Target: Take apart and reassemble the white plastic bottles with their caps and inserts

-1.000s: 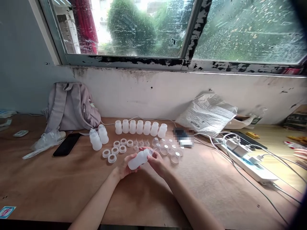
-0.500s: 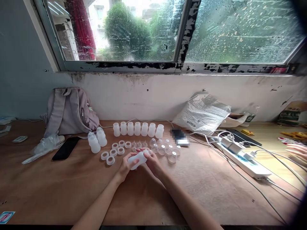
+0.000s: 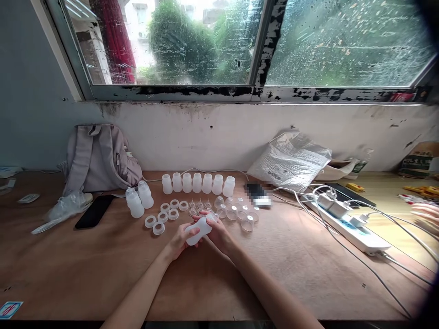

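Both hands hold a frosted baby bottle [image 3: 199, 231] tilted above the table, its top toward the right. My left hand [image 3: 180, 239] is wrapped around its lower body. My right hand [image 3: 218, 232] closes around its neck end, and the fingers partly hide what is at the top. Just beyond lie several clear nipples [image 3: 200, 204]. White screw rings [image 3: 173, 214] lie to the left of them, and clear domed caps [image 3: 247, 222] to the right. A row of open bottles [image 3: 196, 182] stands behind. Two capped bottles [image 3: 135, 203] stand at the left.
A black phone [image 3: 93, 212], a plastic bag [image 3: 66, 206] and a grey backpack [image 3: 98, 157] are at the left. At the right are a silver bubble mailer [image 3: 291, 160] and a power strip [image 3: 368, 242] with white cables. Another person's hand [image 3: 425, 214] shows at the far right edge.
The bottle has shifted very slightly right and down in my hands. My grip looks much the same, and the parts on the table have not been moved.
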The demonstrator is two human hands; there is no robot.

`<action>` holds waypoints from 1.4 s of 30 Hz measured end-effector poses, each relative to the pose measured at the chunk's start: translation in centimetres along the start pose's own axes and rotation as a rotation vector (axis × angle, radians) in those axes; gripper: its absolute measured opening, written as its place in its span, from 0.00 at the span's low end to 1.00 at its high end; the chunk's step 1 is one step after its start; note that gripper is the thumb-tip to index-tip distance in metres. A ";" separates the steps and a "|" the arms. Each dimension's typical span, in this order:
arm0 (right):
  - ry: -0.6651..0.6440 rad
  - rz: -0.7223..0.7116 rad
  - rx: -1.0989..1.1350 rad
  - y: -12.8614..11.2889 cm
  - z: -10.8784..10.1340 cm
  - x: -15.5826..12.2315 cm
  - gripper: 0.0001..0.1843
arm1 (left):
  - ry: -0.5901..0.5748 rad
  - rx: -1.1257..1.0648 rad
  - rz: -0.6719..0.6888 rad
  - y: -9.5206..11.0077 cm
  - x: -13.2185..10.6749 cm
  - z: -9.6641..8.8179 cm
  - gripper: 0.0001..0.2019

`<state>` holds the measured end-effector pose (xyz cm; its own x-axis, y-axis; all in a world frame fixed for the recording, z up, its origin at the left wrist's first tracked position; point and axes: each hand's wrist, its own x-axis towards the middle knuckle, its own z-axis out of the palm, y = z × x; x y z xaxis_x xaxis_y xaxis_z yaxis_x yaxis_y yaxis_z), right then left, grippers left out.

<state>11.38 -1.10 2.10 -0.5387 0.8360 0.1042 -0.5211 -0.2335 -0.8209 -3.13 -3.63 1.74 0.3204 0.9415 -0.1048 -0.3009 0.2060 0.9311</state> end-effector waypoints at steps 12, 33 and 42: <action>0.203 -0.038 -0.234 -0.5 -0.3 0.4 0.13 | 0.234 0.675 0.417 -1.2 0.2 0.4 0.22; 0.665 -0.336 -1.376 -0.9 -6.9 1.6 0.14 | 0.291 1.315 0.609 -1.4 0.9 -2.1 0.25; 0.861 -0.412 -1.174 -1.8 -5.7 1.2 0.20 | 0.327 1.261 0.653 -1.0 0.8 -2.4 0.23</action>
<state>15.45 3.12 0.52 0.2659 0.8662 0.4230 0.4978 0.2524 -0.8298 -4.77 -2.42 -0.10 0.1716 0.8266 0.5360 0.7173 -0.4778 0.5071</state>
